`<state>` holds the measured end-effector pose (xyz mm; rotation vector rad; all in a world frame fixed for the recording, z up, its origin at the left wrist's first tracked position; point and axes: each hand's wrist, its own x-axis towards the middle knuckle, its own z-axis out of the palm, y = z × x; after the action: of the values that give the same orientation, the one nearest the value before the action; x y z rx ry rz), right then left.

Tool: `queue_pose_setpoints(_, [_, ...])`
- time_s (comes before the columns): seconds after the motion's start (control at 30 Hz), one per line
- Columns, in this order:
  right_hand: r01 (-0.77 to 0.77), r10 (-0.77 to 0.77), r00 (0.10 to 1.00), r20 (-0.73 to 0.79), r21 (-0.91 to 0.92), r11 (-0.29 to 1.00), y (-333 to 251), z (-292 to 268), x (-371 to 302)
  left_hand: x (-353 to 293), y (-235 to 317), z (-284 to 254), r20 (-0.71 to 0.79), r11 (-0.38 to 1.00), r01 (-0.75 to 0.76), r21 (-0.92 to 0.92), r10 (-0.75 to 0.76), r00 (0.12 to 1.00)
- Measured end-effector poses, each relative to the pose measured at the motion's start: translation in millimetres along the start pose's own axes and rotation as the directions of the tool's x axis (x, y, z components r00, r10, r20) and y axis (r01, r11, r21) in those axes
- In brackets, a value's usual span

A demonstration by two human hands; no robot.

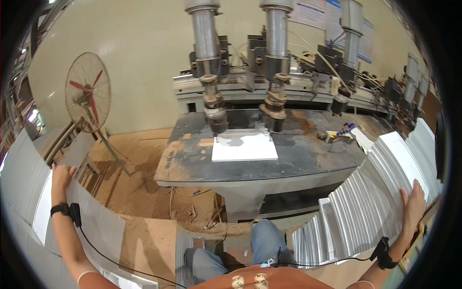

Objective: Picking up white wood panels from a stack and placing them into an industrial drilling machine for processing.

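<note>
At the far left, my left hand (pixel 62 178) is closed at the edge of a bright white panel (pixel 42 209), which leans with a stack of pale panels. Its fingertips are partly hidden. On the right, my right hand (pixel 414 204) lies with thumb and fingers apart against a tall stack of white panels (pixel 363 207). Between them, a white board (pixel 244 148) lies flat on the dark machine table (pixel 192 164), under two drill heads. Both wrists wear black bands with a cable.
Vertical metal drilling units (pixel 206 38) stand along a rail behind the table. A caged fan (pixel 88 91) with red blades stands at the left, above a sawdust-covered floor (pixel 139 154). A blue coiled hose (pixel 345 129) lies at the table's right. My knees are below the table's front edge.
</note>
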<state>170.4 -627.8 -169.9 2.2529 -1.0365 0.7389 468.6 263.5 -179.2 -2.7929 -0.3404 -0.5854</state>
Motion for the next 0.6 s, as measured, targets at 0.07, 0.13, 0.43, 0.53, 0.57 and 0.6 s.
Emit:
queue_pose_setpoints(0.07, [-0.058, 0.057, 0.995, -0.081, 0.000, 0.998, -7, 1, -7, 8, 45, 0, -0.237, 0.983, -0.184, 0.002, 0.180, 0.955])
queue_pose_setpoints(0.13, [-0.046, 0.054, 0.995, -0.085, 0.085, 0.995, -25, -1, -11, 6, 133, 17, -0.397, 0.921, -0.366, -0.130, 0.289, 0.871])
queue_pose_setpoints(0.43, [0.702, -0.462, 0.712, -0.529, 0.534, 0.471, -208, 10, 10, -33, 547, 85, -0.327, 0.444, -0.715, -0.541, 0.672, 0.665])
queue_pose_setpoints(0.53, [0.709, -0.552, 0.669, -0.498, 0.650, 0.274, -280, 38, 21, -55, 577, 99, -0.455, 0.336, -0.702, -0.628, 0.573, 0.681])
queue_pose_setpoints(0.57, [0.732, -0.499, 0.652, -0.571, 0.647, 0.215, -302, 49, 23, -66, 577, 102, -0.491, 0.300, -0.699, -0.650, 0.536, 0.687])
queue_pose_setpoints(0.6, [0.694, -0.498, 0.683, -0.534, 0.687, 0.216, -322, 61, 24, -77, 573, 102, -0.521, 0.266, -0.695, -0.668, 0.500, 0.692])
